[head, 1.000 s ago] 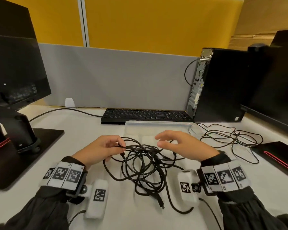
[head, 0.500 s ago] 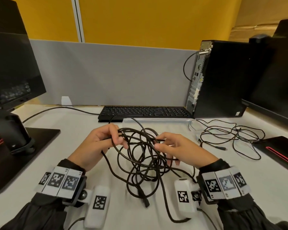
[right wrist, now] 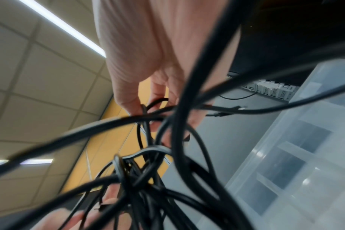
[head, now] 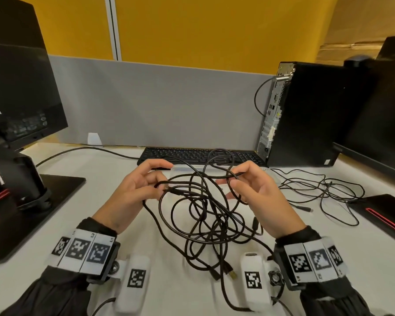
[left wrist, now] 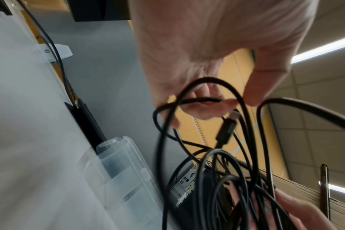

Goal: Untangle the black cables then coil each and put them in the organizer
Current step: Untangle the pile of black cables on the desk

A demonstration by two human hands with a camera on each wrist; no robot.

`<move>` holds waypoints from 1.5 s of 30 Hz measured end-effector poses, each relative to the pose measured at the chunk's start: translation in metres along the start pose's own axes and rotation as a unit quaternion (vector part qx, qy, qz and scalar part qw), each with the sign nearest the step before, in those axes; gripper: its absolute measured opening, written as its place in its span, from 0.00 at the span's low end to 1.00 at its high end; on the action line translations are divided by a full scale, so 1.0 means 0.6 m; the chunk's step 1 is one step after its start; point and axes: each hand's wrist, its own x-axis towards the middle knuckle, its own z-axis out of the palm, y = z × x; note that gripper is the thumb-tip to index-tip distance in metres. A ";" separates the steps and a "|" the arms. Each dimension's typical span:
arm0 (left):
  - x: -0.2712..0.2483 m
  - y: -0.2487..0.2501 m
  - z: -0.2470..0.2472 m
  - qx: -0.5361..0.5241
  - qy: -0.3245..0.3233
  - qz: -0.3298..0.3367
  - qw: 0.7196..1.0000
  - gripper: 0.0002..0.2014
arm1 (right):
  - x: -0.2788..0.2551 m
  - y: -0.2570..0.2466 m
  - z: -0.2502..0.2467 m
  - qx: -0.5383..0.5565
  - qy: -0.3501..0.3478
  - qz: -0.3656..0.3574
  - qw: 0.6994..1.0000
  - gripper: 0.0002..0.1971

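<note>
A tangle of black cables hangs between my two hands above the white desk, its lower loops and USB plugs trailing near the front edge. My left hand holds a strand with curled fingers, and a plug dangles just below them. My right hand pinches another strand at the tangle's upper right. The clear plastic organizer lies behind the hands, partly hidden; its empty compartments show in the right wrist view.
A black keyboard sits behind the organizer. A PC tower stands at the right with thin loose wires on the desk beside it. Monitor stands flank both sides. A grey partition closes off the back.
Both hands rose and spread apart, lifting the cable tangle off the desk and pulling its upper loops wider.
</note>
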 end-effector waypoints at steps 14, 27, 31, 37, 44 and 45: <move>-0.003 0.007 0.003 0.115 0.045 -0.029 0.992 0.31 | -0.015 -0.005 0.014 0.054 -0.124 -0.049 0.990 0.05; -0.010 0.032 0.023 0.162 0.005 -0.036 0.986 0.25 | -0.012 -0.004 0.015 -0.039 -0.144 -0.082 0.985 0.06; -0.016 0.033 0.034 0.183 -0.093 -0.099 0.974 0.19 | -0.012 -0.005 0.019 -0.032 -0.171 -0.100 0.980 0.18; -0.016 0.029 0.042 0.139 -0.105 -0.102 0.979 0.11 | -0.009 -0.006 0.021 0.038 -0.078 -0.086 0.993 0.25; -0.006 0.017 0.033 0.119 0.022 -0.097 0.988 0.08 | -0.004 -0.011 -0.005 0.101 0.131 -0.094 0.982 0.09; -0.005 0.015 0.033 0.111 0.031 -0.100 0.988 0.08 | -0.004 -0.011 -0.007 0.098 0.154 -0.091 0.979 0.09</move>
